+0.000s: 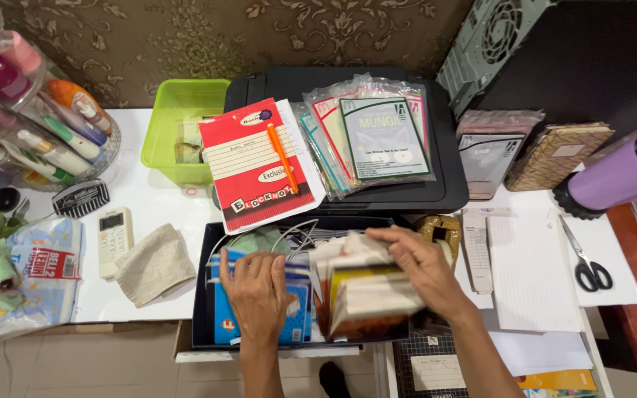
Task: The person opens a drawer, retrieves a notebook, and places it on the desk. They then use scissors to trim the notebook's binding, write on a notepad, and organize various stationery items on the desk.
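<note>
White tabletop (152,203) against a brown floral-patterned wall, seen from above. We observe a dark open box (202,295) at the table's near edge, packed upright with paper goods. Our left hand (258,295) lies flat, fingers spread and closed on nothing, atop blue packets (224,313) at the box's left side. Our right hand (422,269), fingers curled, grips the top of a blurred stack of booklets (363,295) with cream, yellow and brown covers, tilted in the box's right half. Behind the box, a black printer (447,188) carries a red-and-white notepad (248,166) with an orange pen (283,156) on it, beside clear-sleeved packets (374,136). A green plastic tub (175,121) stands left of the printer; a remote control (114,239) and beige cloth (155,264) lie left of the box; scissors (587,262) rest on white sheets at right
</note>
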